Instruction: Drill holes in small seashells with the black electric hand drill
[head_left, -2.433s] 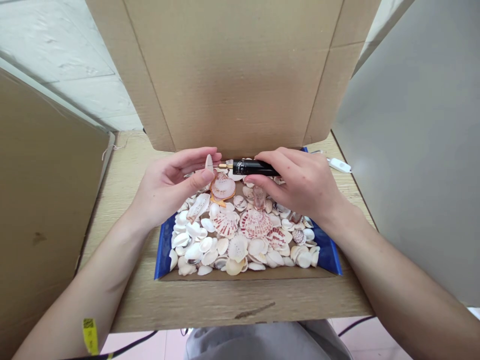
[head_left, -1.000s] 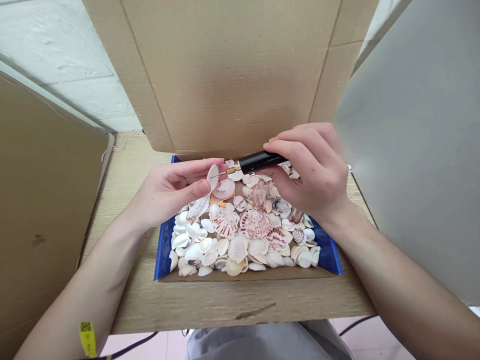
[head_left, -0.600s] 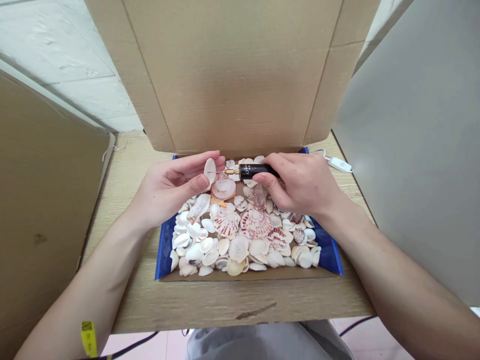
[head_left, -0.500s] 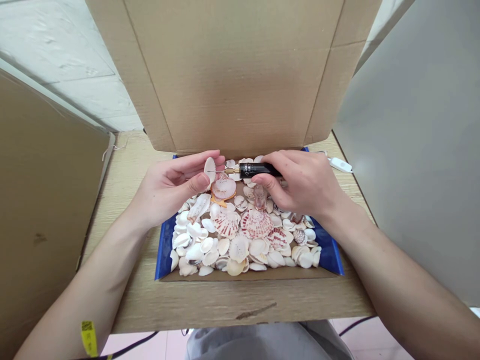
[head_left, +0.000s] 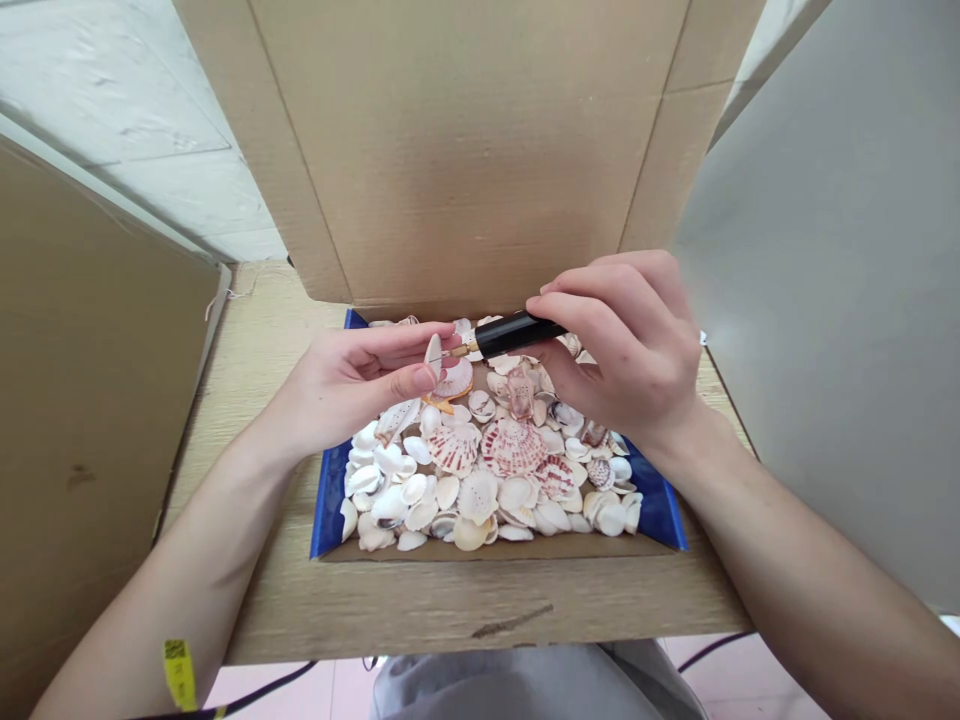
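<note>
My left hand (head_left: 360, 385) pinches a small white seashell (head_left: 433, 354) on edge between thumb and fingers, above the left part of a shallow box. My right hand (head_left: 622, 335) grips a black mini drill (head_left: 517, 333) with a brass chuck. The drill slants down to the left, and its thin bit meets the face of the held shell; whether it goes through I cannot tell. Beneath both hands lie many loose shells (head_left: 514, 447), white ones and red-striped scallops, several with small holes.
The blue-sided cardboard box (head_left: 330, 510) sits on a wooden table (head_left: 487, 600), its raised lid (head_left: 465, 150) behind. A cardboard panel (head_left: 90, 350) stands at left, a grey panel (head_left: 840, 300) at right. A dark cable with a yellow tag (head_left: 178, 675) passes by the left forearm.
My right hand has risen and turned, tilting the drill from nearly level to slanting down leftward. My left hand has moved slightly right and down with the shell, now turned more edge-on.
</note>
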